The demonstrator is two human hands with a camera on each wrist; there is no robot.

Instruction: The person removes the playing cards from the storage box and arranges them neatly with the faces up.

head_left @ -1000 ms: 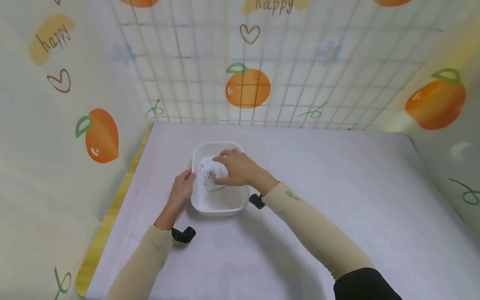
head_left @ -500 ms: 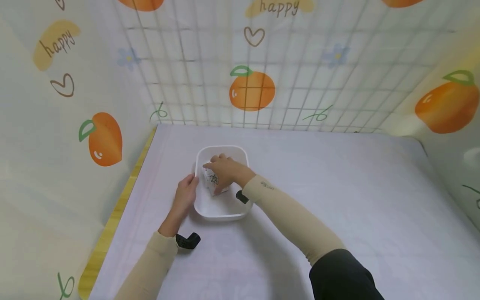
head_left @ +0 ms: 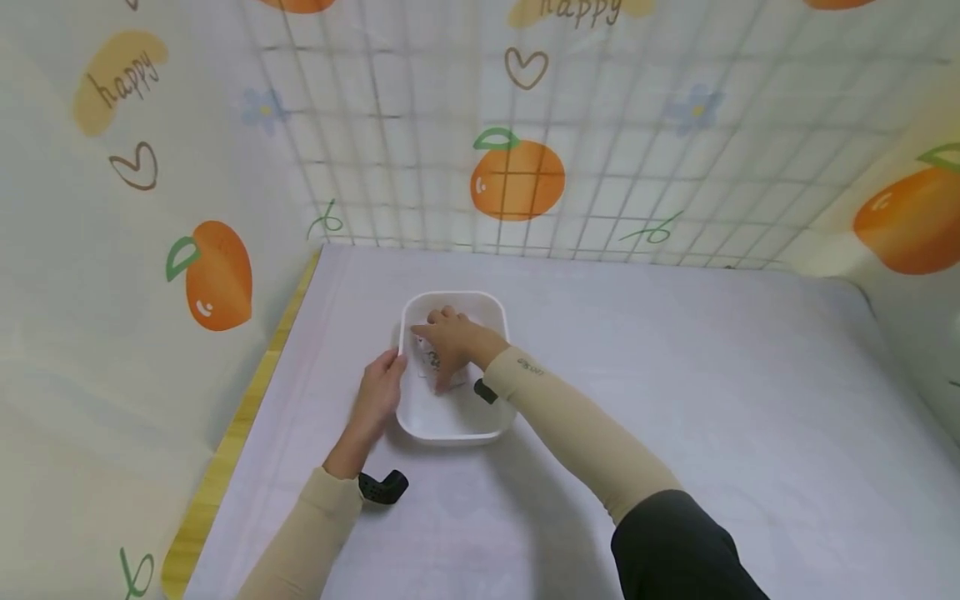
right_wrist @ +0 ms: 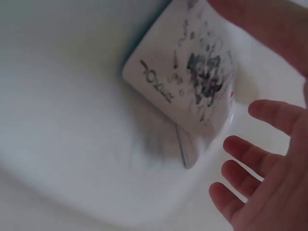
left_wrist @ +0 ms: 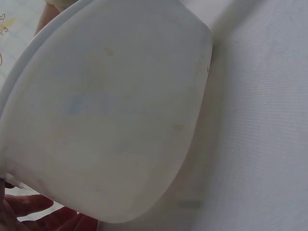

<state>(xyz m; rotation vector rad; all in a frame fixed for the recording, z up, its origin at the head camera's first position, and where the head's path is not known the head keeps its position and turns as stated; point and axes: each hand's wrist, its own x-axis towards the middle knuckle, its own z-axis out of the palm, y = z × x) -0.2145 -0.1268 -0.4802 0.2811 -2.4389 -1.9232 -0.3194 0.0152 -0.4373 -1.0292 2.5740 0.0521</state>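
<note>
A white plastic basin (head_left: 450, 419) stands on the table, its outer wall filling much of the left wrist view. My left hand (head_left: 379, 388) holds the basin's left rim, with fingers (left_wrist: 57, 219) at its outside. In the basin lies a small stack of playing cards (right_wrist: 178, 72), the top one a joker with a black-and-white figure. My right hand (head_left: 454, 343) reaches in over the cards, thumb at one edge and the other fingers spread apart. Another card's corner shows under the joker. In the head view the hand covers part of the cards.
A white cloth (head_left: 675, 400) covers the table, with a yellow wood-look edge (head_left: 247, 417) at the left. Behind stands a curtain (head_left: 615, 125) printed with oranges, over a wire grid. Black wrist cameras sit at both wrists.
My right hand has come down and slightly left into the basin, closer around the cards. The left hand keeps its hold on the rim. The head view has shifted slightly.
</note>
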